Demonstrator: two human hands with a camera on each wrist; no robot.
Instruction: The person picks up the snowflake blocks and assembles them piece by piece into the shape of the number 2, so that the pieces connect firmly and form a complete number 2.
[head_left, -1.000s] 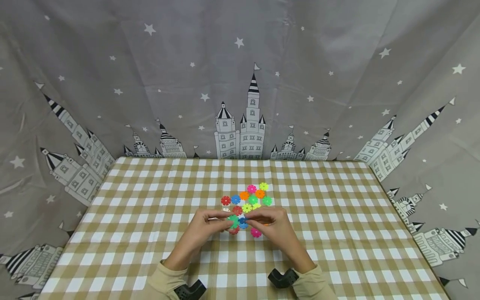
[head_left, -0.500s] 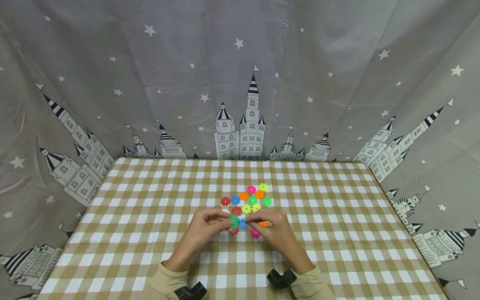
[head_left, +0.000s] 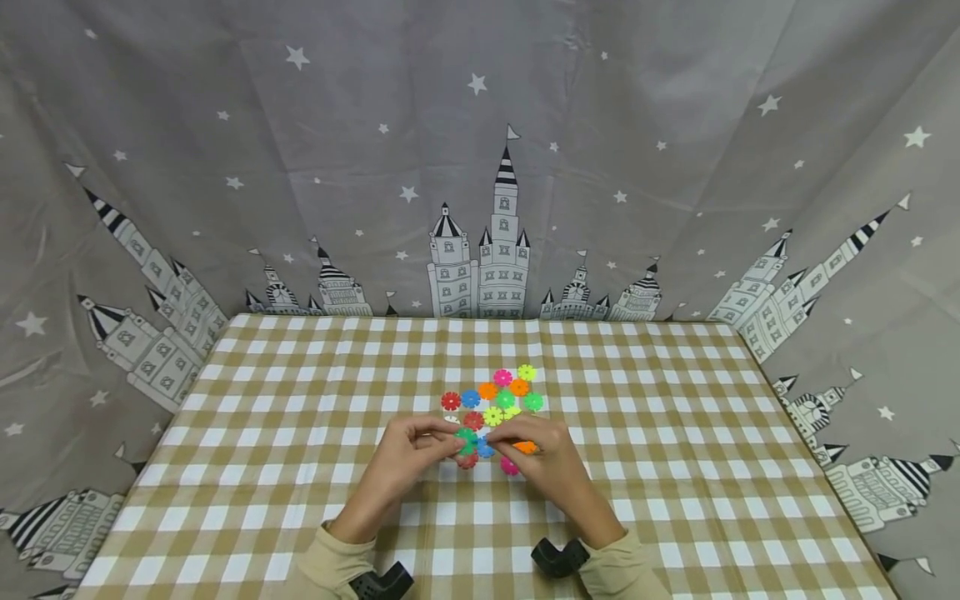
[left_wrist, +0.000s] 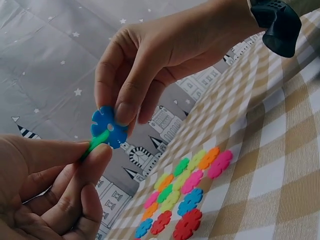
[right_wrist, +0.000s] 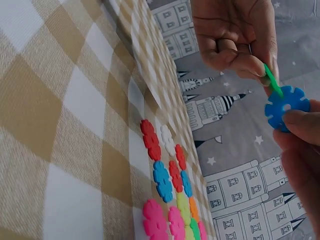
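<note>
My left hand (head_left: 420,442) pinches a green snowflake disc (head_left: 467,441) between thumb and fingertips. In the left wrist view, my right hand (left_wrist: 145,60) pinches a blue snowflake disc (left_wrist: 107,127) by its edge. The two discs touch and stand crosswise, the green one's edge at a slot of the blue one; how deep it sits I cannot tell. Both hands hold them above the tablecloth. Below lie loose discs, among them a red disc (right_wrist: 150,140), a blue disc (right_wrist: 162,181) and a pink disc (right_wrist: 155,220). My right hand partly hides an orange disc (head_left: 527,447) in the head view.
Several more loose discs spread behind the hands, with a yellow disc (head_left: 527,372) farthest back and a red disc (head_left: 451,401) at the left. A checked tablecloth (head_left: 315,467) covers the table. A grey curtain (head_left: 600,108) printed with castles hangs behind it.
My right hand has shifted slightly left, bringing the blue disc against the green one. The left hand has stayed almost still; the loose discs lie where they were.
</note>
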